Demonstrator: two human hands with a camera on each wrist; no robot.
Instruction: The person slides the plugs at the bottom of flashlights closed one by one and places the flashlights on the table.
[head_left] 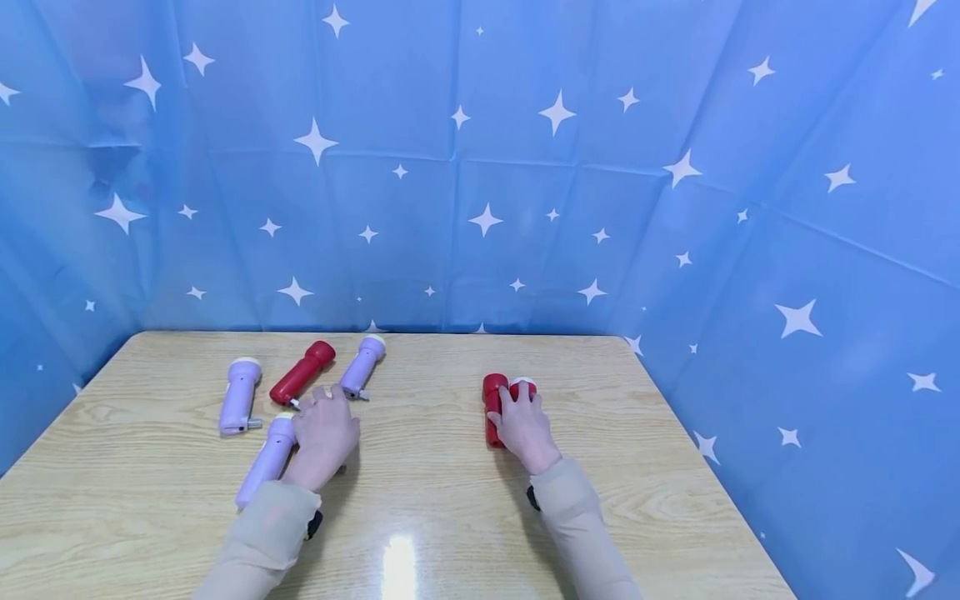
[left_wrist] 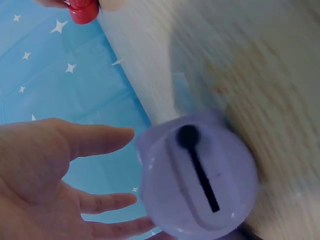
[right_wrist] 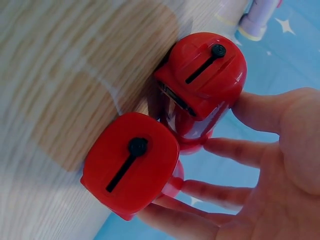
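Note:
In the head view my left hand point(head_left: 327, 432) is over the table's left side, beside a lilac flashlight point(head_left: 267, 462). The left wrist view shows the butt end of a lilac flashlight point(left_wrist: 200, 180), with a black knob and slot, close to my extended thumb and fingers; the fingertips are partly hidden behind it. My right hand point(head_left: 525, 427) lies over two red flashlights set side by side, the left one point(head_left: 494, 410) and the right one point(head_left: 522, 387) with a white rim. In the right wrist view, my thumb and extended fingers touch both red bodies from above.
Beyond the left hand lie another red flashlight point(head_left: 303, 372) and a lilac flashlight point(head_left: 363, 365). One more lilac flashlight point(head_left: 240, 396) lies farther left. The wooden table point(head_left: 420, 492) ends against a blue star-patterned curtain point(head_left: 420, 200) at the back and right.

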